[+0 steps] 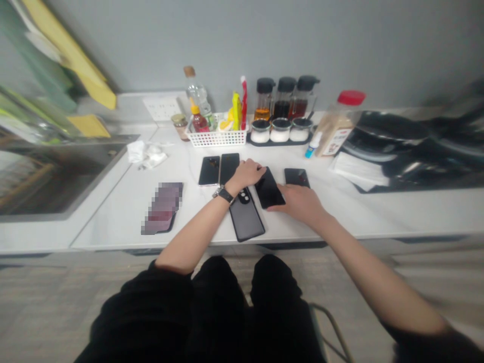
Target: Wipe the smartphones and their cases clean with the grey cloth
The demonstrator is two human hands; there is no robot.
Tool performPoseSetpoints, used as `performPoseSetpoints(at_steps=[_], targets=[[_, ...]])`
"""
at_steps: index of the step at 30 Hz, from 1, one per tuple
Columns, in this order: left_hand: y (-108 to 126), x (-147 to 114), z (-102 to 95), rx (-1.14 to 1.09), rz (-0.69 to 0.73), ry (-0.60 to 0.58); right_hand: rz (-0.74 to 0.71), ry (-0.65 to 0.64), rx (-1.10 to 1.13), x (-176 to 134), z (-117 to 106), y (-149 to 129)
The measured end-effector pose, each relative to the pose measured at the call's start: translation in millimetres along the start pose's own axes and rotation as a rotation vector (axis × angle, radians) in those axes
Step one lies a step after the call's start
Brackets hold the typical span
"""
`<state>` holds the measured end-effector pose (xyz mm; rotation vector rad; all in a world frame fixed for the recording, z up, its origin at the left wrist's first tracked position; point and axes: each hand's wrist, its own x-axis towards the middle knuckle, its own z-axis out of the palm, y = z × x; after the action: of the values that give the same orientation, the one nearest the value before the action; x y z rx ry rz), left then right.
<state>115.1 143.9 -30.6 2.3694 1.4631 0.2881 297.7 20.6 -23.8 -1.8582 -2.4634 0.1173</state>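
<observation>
A black smartphone point(269, 188) lies tilted between my two hands, dark screen up. My left hand point(247, 174), a watch on its wrist, has its fingers at the phone's upper left edge. Around the lower right side of the same phone, my right hand point(300, 201) is closed, thumb near the bottom. Just left of it rests a dark phone case point(246, 218) with camera cut-outs. Two more phones, one left point(209, 170) and one right point(230, 164), lie side by side behind my left hand. Another phone point(297, 176) is partly hidden behind my right hand.
A phone with a blurred-out screen point(164, 206) lies at the left. Along the wall stand a white basket point(217, 138) of bottles, a rack point(280, 141) of seasoning jars and a red-lidded jar point(336, 131). A sink point(68, 186) is left, a hob with a pan point(389, 133) right.
</observation>
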Motion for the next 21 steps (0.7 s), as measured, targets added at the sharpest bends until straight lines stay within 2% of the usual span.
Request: performPoseSetpoints(at_steps=[5, 7, 9, 10, 12, 13, 15, 18, 21], targets=[[2, -15, -0.3, 0.032, 0.051, 0.039, 0.056, -0.021, -0.006, 1, -5, -7], [3, -37, -5.7, 0.041, 0.065, 0.081, 0.088, -0.016, -0.017, -3, -8, -9], [3, -70, -13.5, 0.038, 0.063, 0.166, 0.107, 0.012, -0.043, -11, -12, -9], [3, -88, -17.3, 0.032, 0.013, 0.213, 0.112, 0.043, -0.058, -16, -15, -8], [4, -125, -22.4, 0.065, -0.2, 0.281, 0.107, 0.145, -0.068, -25, -21, -6], [5, -140, -22.8, 0.118, -0.323, 0.277, 0.088, 0.204, -0.056, -29, -23, -7], [8, -161, -19.2, 0.227, -0.471, 0.163, 0.002, 0.297, 0.002, -31, -25, -12], [11, -169, -9.0, 0.293, -0.489, 0.101, -0.194, 0.296, 0.107, -28, -13, -34], [5, -169, -4.8, 0.219, -0.467, 0.13, -0.349, 0.243, 0.176, -23, 10, -58]])
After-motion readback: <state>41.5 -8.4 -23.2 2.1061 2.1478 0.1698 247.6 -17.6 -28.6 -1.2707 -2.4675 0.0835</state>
